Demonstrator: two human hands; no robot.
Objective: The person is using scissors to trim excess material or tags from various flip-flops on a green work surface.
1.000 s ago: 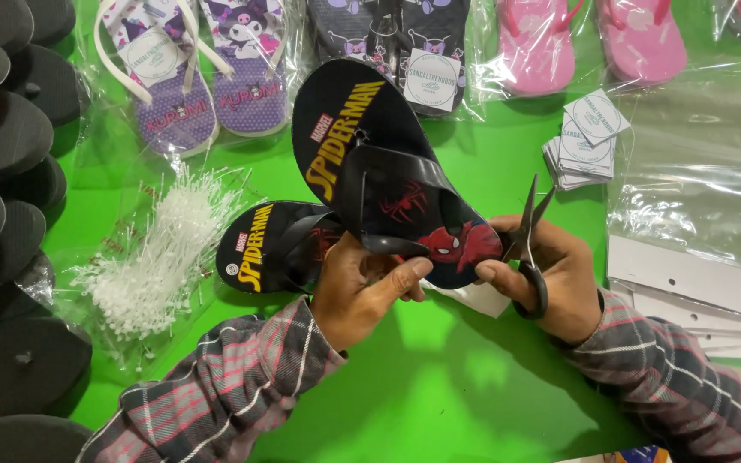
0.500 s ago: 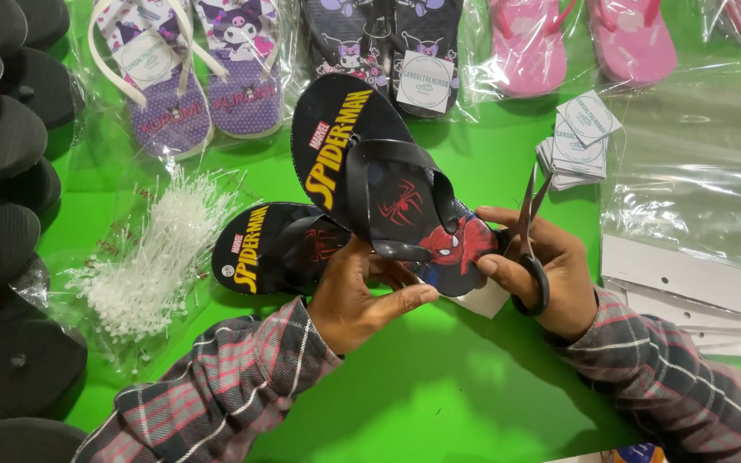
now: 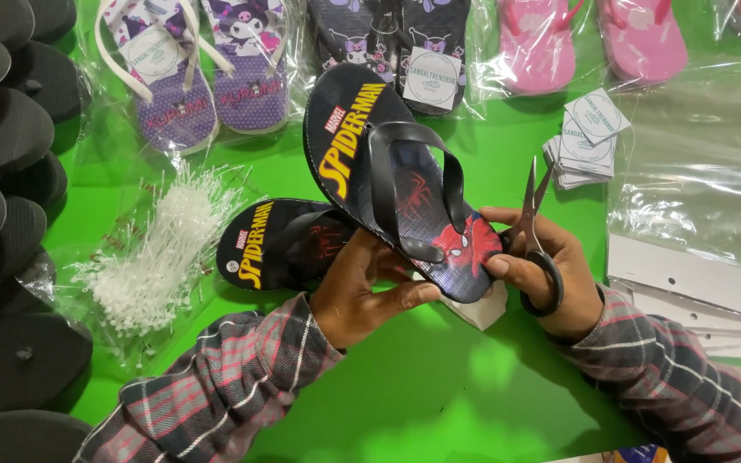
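Observation:
My left hand (image 3: 369, 287) grips the underside of a black flip-flop (image 3: 396, 184) with a yellow print and a red masked face at the toe, holding it tilted above the green table (image 3: 422, 386). My right hand (image 3: 551, 274) holds black-handled scissors (image 3: 533, 236), blades pointing up, and its fingertips touch the toe end of the same flip-flop. A white paper tag (image 3: 478, 309) shows under the toe. The matching flip-flop (image 3: 280, 244) lies flat on the table just behind my left hand.
A heap of white plastic tag pins (image 3: 156, 249) lies at the left. Black soles (image 3: 6, 171) are stacked along the left edge. Bagged purple, dark and pink flip-flops (image 3: 207, 77) line the back. Round-print tags (image 3: 589, 137), clear bags (image 3: 696, 171) and white card strips (image 3: 696, 279) sit right.
The held flip-flop has turned slightly more upright and closer to me. The scissors stay in my right hand beside the toe.

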